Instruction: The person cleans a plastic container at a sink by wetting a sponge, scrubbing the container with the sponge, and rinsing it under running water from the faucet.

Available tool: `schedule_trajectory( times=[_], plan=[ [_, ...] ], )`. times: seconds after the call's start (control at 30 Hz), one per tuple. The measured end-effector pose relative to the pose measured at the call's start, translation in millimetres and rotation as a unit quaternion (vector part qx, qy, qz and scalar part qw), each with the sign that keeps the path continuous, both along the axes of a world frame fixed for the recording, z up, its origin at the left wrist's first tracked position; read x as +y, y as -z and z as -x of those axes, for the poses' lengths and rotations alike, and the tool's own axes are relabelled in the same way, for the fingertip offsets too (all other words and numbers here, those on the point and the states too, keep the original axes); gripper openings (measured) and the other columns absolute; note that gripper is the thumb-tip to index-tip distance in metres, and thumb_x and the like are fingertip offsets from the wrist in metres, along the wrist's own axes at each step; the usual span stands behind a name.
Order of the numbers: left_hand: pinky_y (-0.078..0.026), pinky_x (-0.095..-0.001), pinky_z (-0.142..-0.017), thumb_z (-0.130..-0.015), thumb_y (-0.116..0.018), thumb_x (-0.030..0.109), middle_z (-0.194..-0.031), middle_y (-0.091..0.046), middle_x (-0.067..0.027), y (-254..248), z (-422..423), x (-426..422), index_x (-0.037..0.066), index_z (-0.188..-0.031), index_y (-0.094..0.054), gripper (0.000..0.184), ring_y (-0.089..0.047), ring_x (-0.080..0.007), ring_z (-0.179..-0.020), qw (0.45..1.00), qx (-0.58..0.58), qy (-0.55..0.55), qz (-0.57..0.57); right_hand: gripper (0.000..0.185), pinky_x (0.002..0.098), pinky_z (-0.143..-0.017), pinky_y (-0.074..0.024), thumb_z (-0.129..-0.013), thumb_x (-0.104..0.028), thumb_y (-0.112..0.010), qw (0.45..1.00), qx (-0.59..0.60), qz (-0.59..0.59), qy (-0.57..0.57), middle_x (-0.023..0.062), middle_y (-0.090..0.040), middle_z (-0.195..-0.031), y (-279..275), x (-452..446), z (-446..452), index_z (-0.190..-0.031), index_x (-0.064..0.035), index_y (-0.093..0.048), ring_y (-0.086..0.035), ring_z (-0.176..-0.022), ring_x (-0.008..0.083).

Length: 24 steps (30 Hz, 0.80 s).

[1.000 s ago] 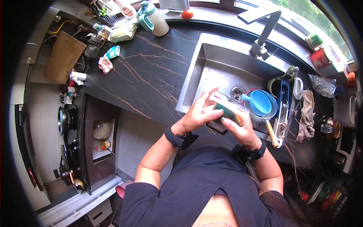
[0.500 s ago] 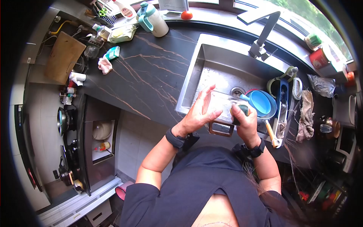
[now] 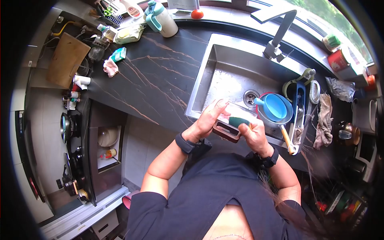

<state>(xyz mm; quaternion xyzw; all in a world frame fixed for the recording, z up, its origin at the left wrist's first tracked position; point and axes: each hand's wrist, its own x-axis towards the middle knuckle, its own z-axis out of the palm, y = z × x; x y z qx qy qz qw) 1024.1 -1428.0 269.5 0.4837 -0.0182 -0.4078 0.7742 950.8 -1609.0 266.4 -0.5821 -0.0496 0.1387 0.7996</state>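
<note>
Over the front edge of the metal sink [image 3: 193, 102], my left hand [image 3: 209, 120] grips a clear container with a brown loop handle [image 3: 228, 138]. The handle points toward my body, and most of the clear part is hidden behind my hands. My right hand [image 3: 254, 136] is closed on a dark green sponge [image 3: 238, 121], pressed against the container just above the handle. Right of my hands, a blue bowl with a short handle [image 3: 274, 108] rests inside a larger pan or strainer in the sink.
A grey faucet [image 3: 276, 46] rises behind the sink. Along the right lie a blue rack [image 3: 299, 98] and a wrinkled cloth [image 3: 324, 122]. On the dark counter [image 3: 160, 76] are a large jug [image 3: 162, 22] and a pink cloth [image 3: 111, 68]. A tomato [image 3: 197, 14] sits on the sill.
The container has turned and its brown handle has moved up and slightly left. My right hand has brought the sponge left, closer to the handle.
</note>
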Motion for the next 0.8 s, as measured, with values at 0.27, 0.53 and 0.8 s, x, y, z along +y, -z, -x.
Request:
schedule_trajectory(
  times=[0.27,0.53,0.8],
  plan=[
    [-0.05,-0.0291,-0.078,-0.096,-0.044,0.035,-0.097,-0.059,-0.0087,18.0,-7.1,-4.5,0.001,-0.111,-0.052,0.038,-0.059,-0.0171,-0.09,0.996,0.046,-0.07,-0.01,0.064,0.0301,-0.09,-0.0422,-0.089,-0.052,-0.051,0.994,-0.099,0.014,0.044,0.0104,-0.059,-0.114,-5.2,9.2,-8.4,-0.121,0.0033,-0.053,-0.054,-0.105,0.0165],
    [-0.048,-0.0273,-0.078,-0.096,-0.045,0.034,-0.094,-0.06,-0.0062,17.1,-7.4,-0.5,0.002,-0.106,-0.055,0.035,-0.059,-0.0121,-0.086,0.999,0.005,0.001,-0.039,0.067,0.0348,-0.102,-0.0321,-0.078,-0.015,-0.069,0.945,-0.197,0.213,-0.149,0.0212,-0.043,-0.132,-11.1,6.6,-7.7,-0.133,0.0047,-0.037,-0.042,-0.124,0.0308],
    [-0.041,-0.0313,-0.094,-0.096,-0.046,0.035,-0.126,-0.044,-0.0098,2.0,6.4,-1.2,-0.001,-0.138,-0.026,0.059,-0.045,-0.0176,-0.116,0.998,-0.014,-0.064,-0.001,0.034,0.0252,-0.078,-0.0472,-0.082,-0.01,-0.069,0.989,-0.003,0.012,0.146,0.0056,-0.064,-0.101,-5.3,6.7,-8.1,-0.112,0.0019,-0.059,-0.058,-0.089,0.0102]
  ],
)
